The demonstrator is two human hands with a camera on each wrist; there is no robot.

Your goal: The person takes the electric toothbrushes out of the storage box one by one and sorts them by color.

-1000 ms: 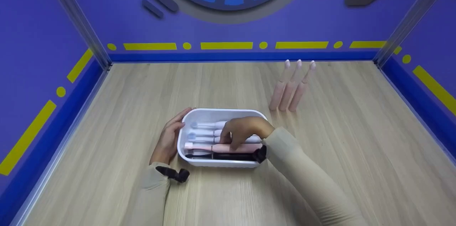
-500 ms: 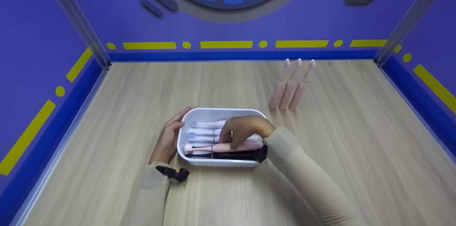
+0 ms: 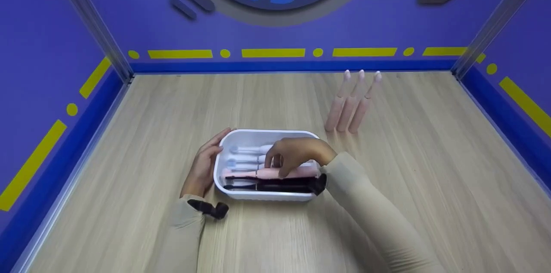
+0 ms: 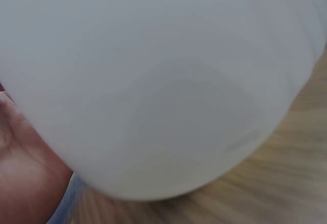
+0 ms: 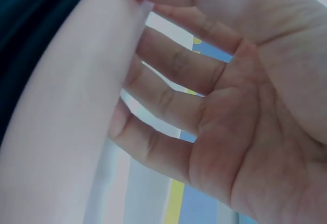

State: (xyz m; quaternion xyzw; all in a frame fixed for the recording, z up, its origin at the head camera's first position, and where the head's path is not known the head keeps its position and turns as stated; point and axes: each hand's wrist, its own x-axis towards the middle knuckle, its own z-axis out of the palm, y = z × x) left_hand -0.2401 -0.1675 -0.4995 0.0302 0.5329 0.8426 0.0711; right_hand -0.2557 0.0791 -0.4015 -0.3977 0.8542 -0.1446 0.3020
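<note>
Pale wood-grain table [image 3: 129, 169] fills the floor of a booth with purple walls [image 3: 38, 40] marked by yellow dashes and dots. Near the front, slightly left of centre, sits a white oval tray [image 3: 258, 136] holding several electric toothbrushes laid side by side, heads to the left — white ones at the back, a pink toothbrush [image 3: 269, 173] in the middle, a black toothbrush [image 3: 275, 187] nearest the viewer.

A person in cream sleeves works over the tray. Their right hand [image 3: 297, 156] arches down into it, fingers curled and pinching the pink toothbrush at its middle; the right wrist view shows the pink handle [image 5: 66, 132] pressed against the fingertips [image 5: 148, 142], with the thumb above it. Their left hand [image 3: 205, 164] lies against the tray's left end, fingers relaxed and flat along the outer wall, steadying it. In the left wrist view the tray's white wall [image 4: 163, 81] fills nearly everything, blurred.

Farther back and to the right — well apart from the tray — three pink toothbrushes [image 3: 352, 105] stand upright in a tight row.
</note>
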